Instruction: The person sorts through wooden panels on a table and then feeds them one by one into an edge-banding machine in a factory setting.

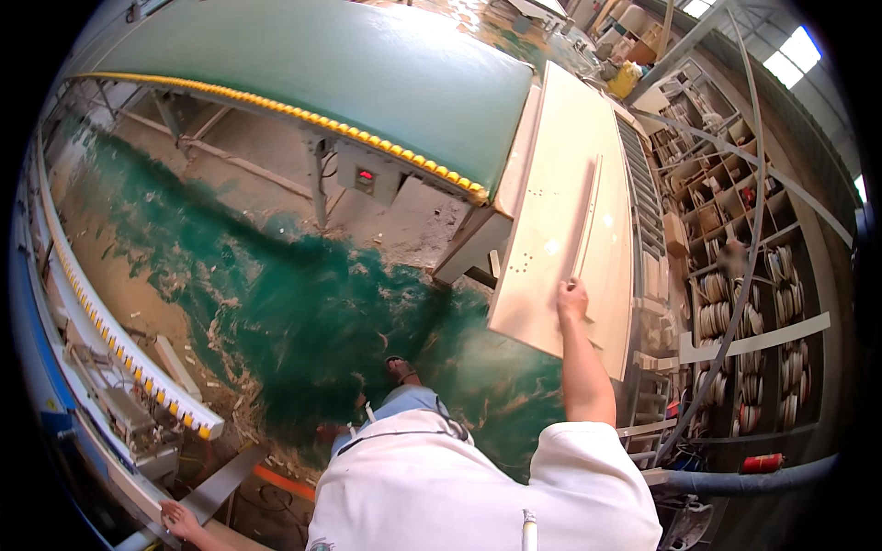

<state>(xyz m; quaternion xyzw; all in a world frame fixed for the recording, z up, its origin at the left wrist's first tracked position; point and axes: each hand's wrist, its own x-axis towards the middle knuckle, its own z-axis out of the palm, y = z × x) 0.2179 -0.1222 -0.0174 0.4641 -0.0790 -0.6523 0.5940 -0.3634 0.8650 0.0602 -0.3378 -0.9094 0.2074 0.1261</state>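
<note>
My right hand is closed at the near end of a long, thin pale strip. The strip lies lengthwise over a pale wood-coloured panel, which has several small drilled holes. Another panel edge shows along the right side under it. Far off at the lower left, my left hand lies with fingers stretched out by the metal edge of a machine; whether it touches is hard to tell.
A green conveyor belt edged with yellow rollers stands ahead. At left runs a machine with a white roller rail. Racks of rolled edge banding fill the right side. Debris lies on the green floor. A grey hose crosses lower right.
</note>
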